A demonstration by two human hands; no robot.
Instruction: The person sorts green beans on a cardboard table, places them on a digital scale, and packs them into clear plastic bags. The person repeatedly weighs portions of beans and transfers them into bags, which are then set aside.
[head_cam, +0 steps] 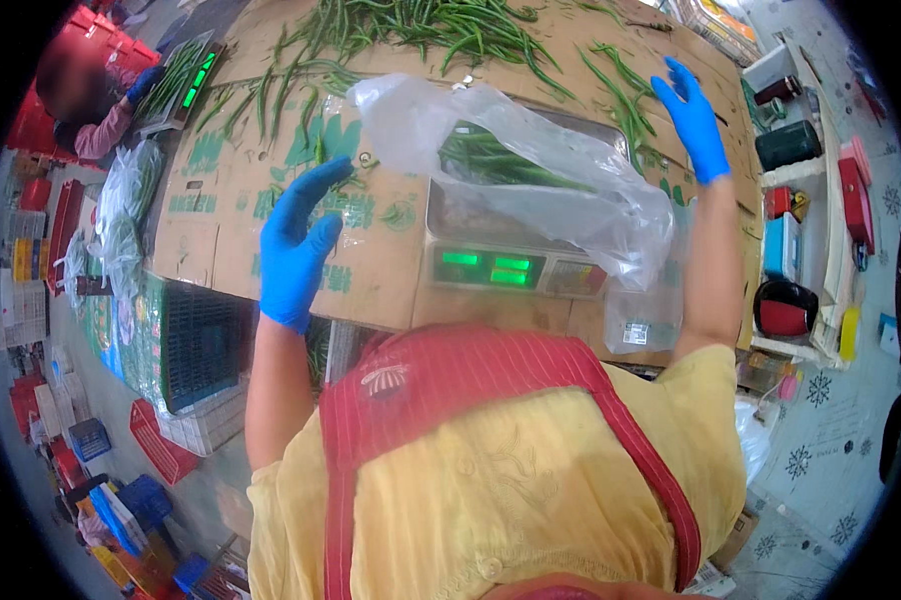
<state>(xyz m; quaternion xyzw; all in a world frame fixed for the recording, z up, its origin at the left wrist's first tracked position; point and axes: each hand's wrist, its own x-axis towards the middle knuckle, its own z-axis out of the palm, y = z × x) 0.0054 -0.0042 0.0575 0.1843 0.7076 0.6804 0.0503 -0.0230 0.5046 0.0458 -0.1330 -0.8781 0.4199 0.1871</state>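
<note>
My left hand, in a blue glove, hovers over the cardboard left of a digital scale, fingers apart and nothing in it. To the right, my right hand, gloved the same, is spread and bare of any object, beside some loose long green peppers. Between the hands a clear plastic bag with long green peppers inside lies across the metal pan of the scale, whose display glows green. A big heap of long green peppers covers the far part of the cardboard.
At the upper left a co-worker's gloved hand touches green peppers on another lit scale. Filled plastic bags hang along the left table edge. A foam box with assorted items stands at the right. Crates sit at the lower left.
</note>
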